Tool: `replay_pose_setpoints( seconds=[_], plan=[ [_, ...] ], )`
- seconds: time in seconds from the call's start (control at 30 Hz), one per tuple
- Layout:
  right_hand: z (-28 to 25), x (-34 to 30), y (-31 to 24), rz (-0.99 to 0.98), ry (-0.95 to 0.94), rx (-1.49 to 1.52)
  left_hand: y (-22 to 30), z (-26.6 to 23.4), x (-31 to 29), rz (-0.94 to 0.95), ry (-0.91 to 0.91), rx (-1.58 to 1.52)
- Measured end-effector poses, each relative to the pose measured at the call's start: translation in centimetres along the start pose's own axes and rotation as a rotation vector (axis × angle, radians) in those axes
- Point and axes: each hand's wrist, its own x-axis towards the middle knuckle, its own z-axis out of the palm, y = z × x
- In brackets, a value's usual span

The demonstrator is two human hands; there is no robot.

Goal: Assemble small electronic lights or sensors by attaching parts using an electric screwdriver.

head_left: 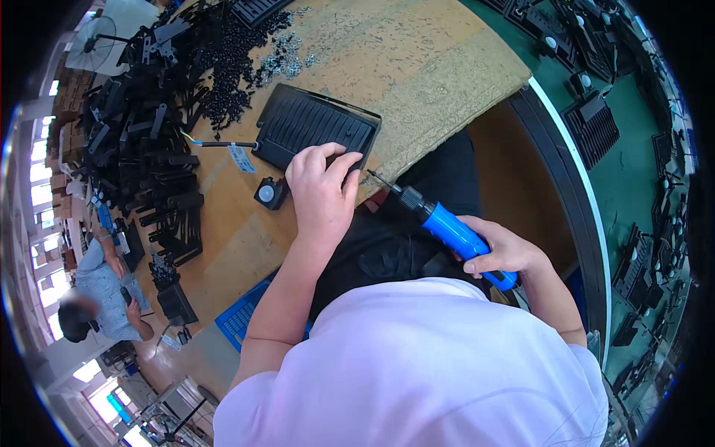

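A black finned floodlight housing lies on the worktable with its ribs facing up. My left hand is closed on its near right edge, fingers bent over the rim; whether a small part sits under the fingertips is hidden. In my right hand is a blue electric screwdriver, gripped round its body. Its bit points up and left, a short way from the housing's corner and apart from it. A cable with bare coloured wires and a white tag runs from the housing's left side. Beside it sits a small black sensor with a white dome.
Black brackets are heaped along the table's left, near piles of black screws and silver screws. A blue crate stands by my left elbow. More lamps lie on a green surface at right. Another person works at far left.
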Motion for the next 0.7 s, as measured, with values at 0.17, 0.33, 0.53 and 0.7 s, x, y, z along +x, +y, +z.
replay_pose_setpoints(
  seconds=[0.17, 0.33, 0.53, 0.7],
  plan=[
    [-0.8, 0.7, -0.6, -0.001, -0.015, -0.024, 0.0, 0.5, 0.3, 0.000, 0.000, 0.004],
    [-1.1, 1.0, -0.8, 0.021, -0.049, -0.035, -0.2, 0.6, 0.2, 0.003, 0.008, 0.005],
    [-1.3, 1.6, -0.8, 0.001, -0.036, -0.016, -0.2, 0.6, 0.4, -0.001, 0.006, -0.012],
    [-1.5, 1.5, -0.8, -0.023, -0.089, 0.138, -1.0, -0.4, 1.5, -0.025, -0.010, -0.169]
  ],
)
